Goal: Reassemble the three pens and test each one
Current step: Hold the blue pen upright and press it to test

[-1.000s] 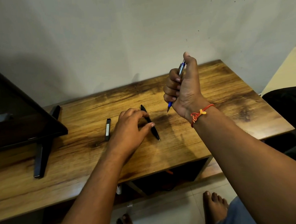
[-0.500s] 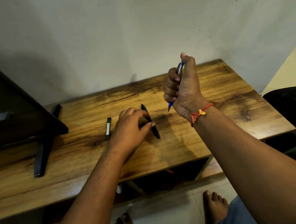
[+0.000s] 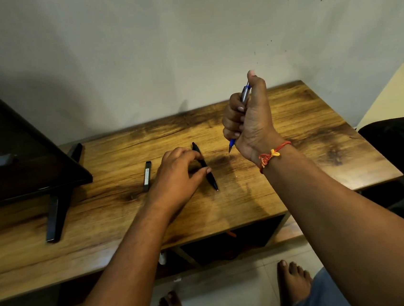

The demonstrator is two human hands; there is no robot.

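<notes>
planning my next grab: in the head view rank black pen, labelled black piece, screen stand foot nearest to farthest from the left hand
From the left hand:
1. black pen, touched by its fingers, at its right.
2. labelled black piece, just to its left.
3. screen stand foot, far left.

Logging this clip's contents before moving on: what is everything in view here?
blue pen: one, blue-silver, in right hand, tip down
black pen: one, black, on table, pinched by left hand
labelled stick: one, black, on table, left of that hand
table: one, brown wood, against wall
screen stand: one, black, table's left end
wrist thread: one, red, right wrist
feet: two, bare, on floor
left hand: one, pinches black pen
right hand: one, grips blue pen
</notes>
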